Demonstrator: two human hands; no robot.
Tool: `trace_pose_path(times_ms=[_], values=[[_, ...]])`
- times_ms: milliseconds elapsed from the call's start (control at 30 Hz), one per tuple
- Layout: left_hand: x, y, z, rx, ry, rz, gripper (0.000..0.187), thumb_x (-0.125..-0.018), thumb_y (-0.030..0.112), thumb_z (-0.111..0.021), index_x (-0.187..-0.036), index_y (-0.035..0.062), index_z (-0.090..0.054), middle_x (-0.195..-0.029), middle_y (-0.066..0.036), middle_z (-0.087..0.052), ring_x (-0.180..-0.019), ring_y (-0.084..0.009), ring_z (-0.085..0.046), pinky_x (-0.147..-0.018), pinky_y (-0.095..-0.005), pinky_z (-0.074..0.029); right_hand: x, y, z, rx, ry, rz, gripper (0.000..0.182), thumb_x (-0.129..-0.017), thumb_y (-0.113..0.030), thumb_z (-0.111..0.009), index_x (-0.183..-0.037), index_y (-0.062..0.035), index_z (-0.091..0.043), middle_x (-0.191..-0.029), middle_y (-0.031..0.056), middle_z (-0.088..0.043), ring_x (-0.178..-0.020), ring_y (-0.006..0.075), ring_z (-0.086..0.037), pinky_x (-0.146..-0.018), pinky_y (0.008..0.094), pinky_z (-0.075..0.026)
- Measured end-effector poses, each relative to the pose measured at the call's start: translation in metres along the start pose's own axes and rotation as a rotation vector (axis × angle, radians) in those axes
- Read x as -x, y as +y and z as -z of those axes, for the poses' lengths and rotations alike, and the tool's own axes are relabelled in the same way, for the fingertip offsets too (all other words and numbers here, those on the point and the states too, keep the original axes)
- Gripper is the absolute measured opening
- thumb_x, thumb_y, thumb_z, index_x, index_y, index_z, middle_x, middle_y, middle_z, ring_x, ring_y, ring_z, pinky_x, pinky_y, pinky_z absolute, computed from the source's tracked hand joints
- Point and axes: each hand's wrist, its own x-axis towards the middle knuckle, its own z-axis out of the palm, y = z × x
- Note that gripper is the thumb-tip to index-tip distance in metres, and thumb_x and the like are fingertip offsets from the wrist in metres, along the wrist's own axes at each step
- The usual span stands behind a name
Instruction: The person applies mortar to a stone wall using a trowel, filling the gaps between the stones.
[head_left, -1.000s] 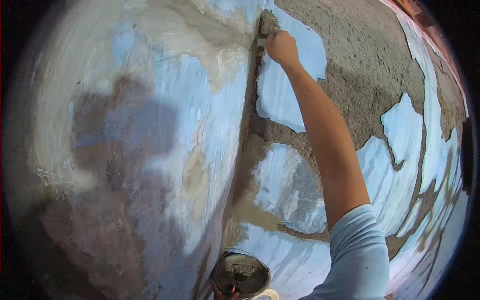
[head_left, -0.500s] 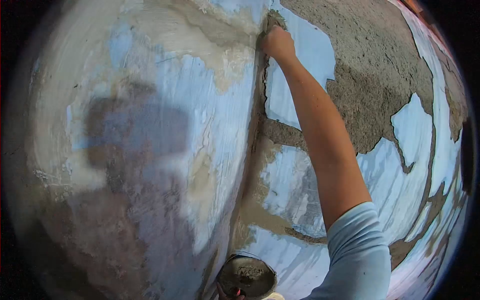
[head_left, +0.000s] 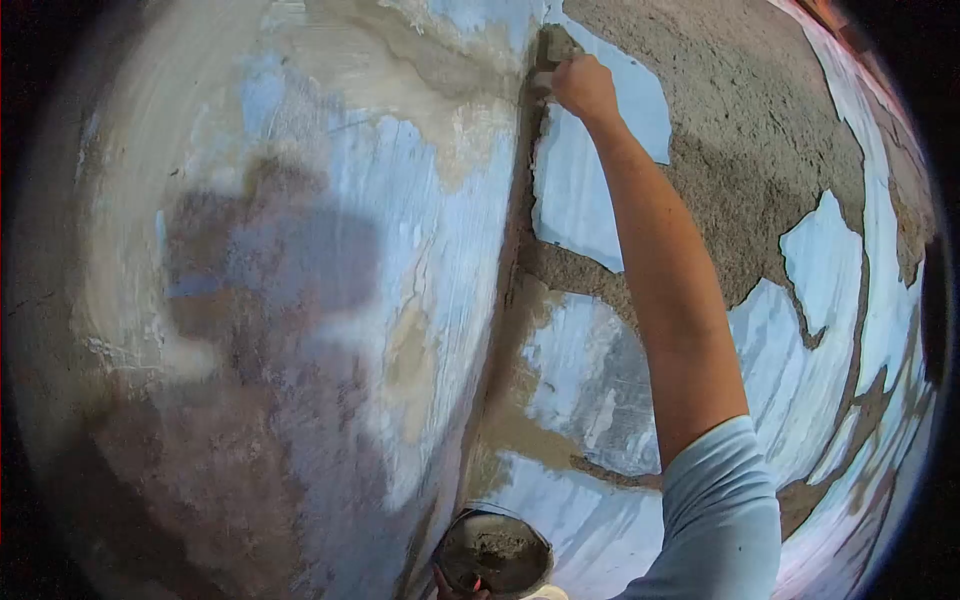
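Note:
My right hand (head_left: 586, 88) is closed in a fist high up at the corner groove (head_left: 528, 130) between two wall faces. A greyish patch, perhaps a tool's blade or wet mortar, shows just above the knuckles; what the fist grips is mostly hidden. At the bottom edge of the view is a dark round bowl (head_left: 540, 568) with wet grey mortar (head_left: 500, 545) in it. My left hand (head_left: 458, 588) shows only by a few fingers, closed on the bowl's near rim.
The left wall face (head_left: 400, 250) has patchy blue-white paint and smeared plaster, with a dark shadow on it. On the right wall, paint flakes away around rough bare render (head_left: 750, 150). A plastered band (head_left: 530, 435) runs off the corner lower down.
My right hand has moved a little right and down, away from the corner, baring the greyish patch by the groove. The bowl and my left hand stay almost in place.

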Motion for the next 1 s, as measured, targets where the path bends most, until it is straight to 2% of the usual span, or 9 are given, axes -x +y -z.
trace_pose_path(times_ms=[33, 67, 267, 367, 467, 567, 867, 967, 1000], values=[[0.0, -0.001, -0.001, 0.003, -0.001, 0.002, 0.125, -0.085, -0.012, -0.075, -0.166, 0.0261, 0.011, -0.159, -0.02, -0.035, -0.139, -0.0373, -0.047, -0.102, -0.0511, -0.055, -0.001, 0.006, -0.006, -0.02, 0.03, 0.068, 0.035, -0.087, -0.025, -0.066, -0.11, 0.0017, -0.069, -0.111, 0.0278, -0.073, -0.106, 0.0472, -0.07, -0.093, 0.0515, -0.057], [-0.001, 0.0, -0.002, 0.006, -0.003, 0.007, 0.125, -0.085, -0.012, -0.075, -0.166, 0.0262, 0.011, -0.159, -0.02, -0.035, -0.139, -0.0373, -0.047, -0.102, -0.0512, -0.055, -0.006, 0.008, -0.012, -0.199, 0.01, 0.01, 0.034, -0.086, -0.025, -0.066, -0.105, 0.0031, -0.068, -0.107, 0.0289, -0.072, -0.101, 0.0492, -0.07, -0.091, 0.0531, -0.057], [-0.002, 0.002, -0.001, 0.001, 0.001, 0.003, 0.125, -0.085, -0.012, -0.075, -0.166, 0.0264, 0.012, -0.159, -0.021, -0.035, -0.14, -0.0377, -0.047, -0.102, -0.0515, -0.055, -0.017, 0.012, -0.018, -0.282, -0.161, -0.188, 0.037, -0.086, -0.028, -0.066, -0.106, 0.0035, -0.069, -0.106, 0.0277, -0.073, -0.104, 0.047, -0.07, -0.09, 0.0514, -0.058], [-0.003, 0.002, -0.003, 0.002, 0.0, 0.009, 0.125, -0.085, -0.012, -0.075, -0.166, 0.0265, 0.012, -0.159, -0.021, -0.035, -0.14, -0.0379, -0.047, -0.102, -0.0516, -0.055, -0.024, 0.018, -0.025, -0.019, -0.077, 0.05, 0.038, -0.085, -0.029, -0.067, -0.107, 0.0028, -0.071, -0.11, 0.0279, -0.073, -0.108, 0.0458, -0.07, -0.091, 0.0497, -0.058], [-0.008, 0.004, -0.002, -0.006, -0.001, 0.016, 0.125, -0.085, -0.012, -0.075, -0.166, 0.0266, 0.012, -0.159, -0.021, -0.034, -0.14, -0.0381, -0.047, -0.102, -0.0518, -0.055, -0.034, 0.013, -0.039, -0.04, 0.031, -0.044, 0.035, -0.086, -0.027, -0.067, -0.101, 0.0043, -0.07, -0.091, 0.0268, -0.075, -0.078, 0.0386, -0.076, -0.075, 0.0461, -0.061], [-0.011, 0.004, -0.002, -0.012, 0.005, 0.025, 0.126, -0.085, -0.012, -0.075, -0.166, 0.0267, 0.012, -0.159, -0.021, -0.034, -0.14, -0.0383, -0.047, -0.102, -0.0519, -0.055, -0.046, 0.004, -0.034, -0.063, -0.013, -0.069, 0.038, -0.082, -0.028, -0.071, -0.103, 0.0037, -0.07, -0.092, 0.026, -0.076, -0.077, 0.0391, -0.076, -0.074, 0.0447, -0.062], [-0.007, 0.0, -0.002, -0.002, -0.009, 0.03, 0.126, -0.084, -0.012, -0.075, -0.165, 0.0271, 0.013, -0.159, -0.021, -0.034, -0.14, -0.0389, -0.046, -0.102, -0.0524, -0.056, -0.028, -0.009, -0.009, -0.013, -0.063, -0.237, 0.048, -0.081, -0.03, -0.076, -0.117, 0.0005, -0.07, -0.118, 0.0247, -0.074, -0.113, 0.0405, -0.071, -0.097, 0.048, -0.056], [-0.005, -0.001, 0.0, 0.008, -0.014, 0.018, 0.126, -0.084, -0.012, -0.075, -0.165, 0.0272, 0.013, -0.159, -0.021, -0.034, -0.14, -0.0391, -0.046, -0.102, -0.0525, -0.056, -0.011, -0.014, 0.006, 0.095, -0.135, -0.206, 0.042, -0.09, -0.027, -0.065, -0.125, -0.0032, -0.069, -0.129, 0.0245, -0.07, -0.119, 0.0441, -0.067, -0.101, 0.0484, -0.055], [-0.003, -0.002, 0.0, 0.007, -0.015, 0.016, 0.126, -0.084, -0.012, -0.075, -0.165, 0.0272, 0.013, -0.159, -0.021, -0.033, -0.141, -0.0392, -0.046, -0.102, -0.0526, -0.056, -0.01, -0.015, 0.009, 0.078, -0.1, -0.216, 0.042, -0.09, -0.027, -0.065, -0.123, -0.0024, -0.069, -0.128, 0.0248, -0.07, -0.118, 0.0444, -0.067, -0.1, 0.0488, -0.055]])
